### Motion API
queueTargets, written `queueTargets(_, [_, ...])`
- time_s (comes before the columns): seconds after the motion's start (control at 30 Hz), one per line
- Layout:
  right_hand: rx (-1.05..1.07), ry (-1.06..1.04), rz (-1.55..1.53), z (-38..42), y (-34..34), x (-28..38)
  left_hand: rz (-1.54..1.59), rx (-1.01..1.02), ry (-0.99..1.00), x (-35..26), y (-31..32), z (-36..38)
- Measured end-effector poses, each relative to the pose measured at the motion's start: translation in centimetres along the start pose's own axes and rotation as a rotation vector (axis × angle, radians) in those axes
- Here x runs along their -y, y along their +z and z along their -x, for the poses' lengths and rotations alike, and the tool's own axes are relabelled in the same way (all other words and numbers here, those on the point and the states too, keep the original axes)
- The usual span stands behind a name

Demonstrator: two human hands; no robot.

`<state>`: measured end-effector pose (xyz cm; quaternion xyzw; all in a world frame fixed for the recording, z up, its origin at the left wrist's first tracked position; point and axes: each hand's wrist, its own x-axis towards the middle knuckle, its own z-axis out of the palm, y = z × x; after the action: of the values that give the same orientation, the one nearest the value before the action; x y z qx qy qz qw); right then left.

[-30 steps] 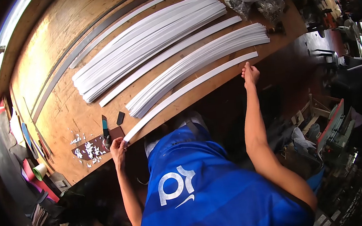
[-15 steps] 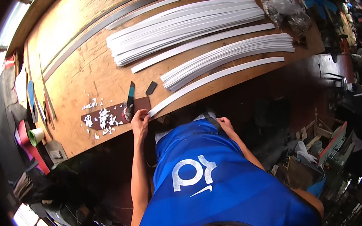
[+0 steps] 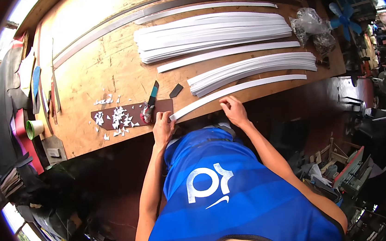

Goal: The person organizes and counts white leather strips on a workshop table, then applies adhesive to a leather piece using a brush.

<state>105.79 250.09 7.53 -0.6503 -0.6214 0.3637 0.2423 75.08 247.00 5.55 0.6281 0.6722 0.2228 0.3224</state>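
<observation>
My left hand point(image 3: 163, 127) is at the table's front edge, its fingers closed on the left end of a single long white strip point(image 3: 241, 88). My right hand point(image 3: 234, 110) is over the same edge, just below the middle of that strip, with its fingers curled together; whether anything is between them is too small to tell. Left of my left hand lies a dark red board point(image 3: 161, 106) with small white scraps point(image 3: 119, 117) on it. A cutter with a teal handle point(image 3: 154, 91) rests across the board. A small dark piece point(image 3: 176, 90) is beside it.
Behind the strip on the wooden table point(image 3: 79, 94) lie a fanned stack of white strips point(image 3: 253, 70), a bigger stack point(image 3: 212, 35) and two single strips. A clear plastic bag point(image 3: 309, 23) is at the right. A green-rimmed cup point(image 3: 35, 129) stands at the left.
My right hand has risen from beside my waist to the table edge near the strip. My left hand stays at the strip's end. The view has shifted slightly.
</observation>
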Motion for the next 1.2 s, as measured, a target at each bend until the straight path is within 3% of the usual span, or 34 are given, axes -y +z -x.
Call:
queueTargets(0.1, [0.072,-0.361,0.197,-2.4,1.8,0.7,-0.104,0.023,0.012,-0.3,0.8,-0.1])
queueTargets(0.23, [0.222,-0.518,0.31,-4.4,3.7,1.3,-0.112,0.01,-0.036,-0.6,1.4,-0.1])
queueTargets(0.3, [0.269,-0.624,0.39,-5.0,4.7,0.9,-0.133,0.021,0.052,-0.1,1.2,-0.1])
queueTargets(0.43, [0.308,-0.677,0.442,-6.2,4.9,0.8,-0.047,0.045,-0.007,-0.9,-0.1,-0.2])
queueTargets(0.5, [0.295,-0.688,0.404,-6.6,3.6,2.5,0.133,-0.096,-0.007,-2.0,-1.8,-0.4])
queueTargets(0.63, [0.349,-0.62,0.2,-8.0,-2.1,9.9,0.794,-0.392,-0.174,-4.1,-5.0,-0.5])
queueTargets(0.7, [0.433,-0.442,0.075,-8.5,-5.6,15.4,0.766,-0.24,-0.152,-6.0,-5.8,-1.6])
queueTargets(0.77, [0.437,-0.5,-0.08,-9.4,-9.1,19.9,0.739,-0.009,-0.079,-9.1,-5.0,-3.3])
queueTargets(0.8, [0.411,-0.476,-0.2,-9.7,-10.5,21.6,0.763,0.089,0.062,-9.7,-3.3,-4.7])
queueTargets(0.9, [0.199,-0.459,-0.424,-9.8,-15.0,26.4,0.466,0.274,0.197,-15.2,-1.1,-7.9])
queueTargets(0.97, [-0.103,-0.637,-0.518,-11.3,-19.1,27.9,0.464,0.318,0.307,-20.5,-1.2,-9.5])
queueTargets(1.1, [-0.578,-0.695,-0.615,-13.4,-27.9,25.6,0.523,0.439,0.238,-19.1,-0.5,-10.6])
queueTargets(1.2, [-0.844,-0.561,-0.637,-13.3,-33.5,21.7,0.587,0.529,0.157,-15.4,-1.6,-10.6])
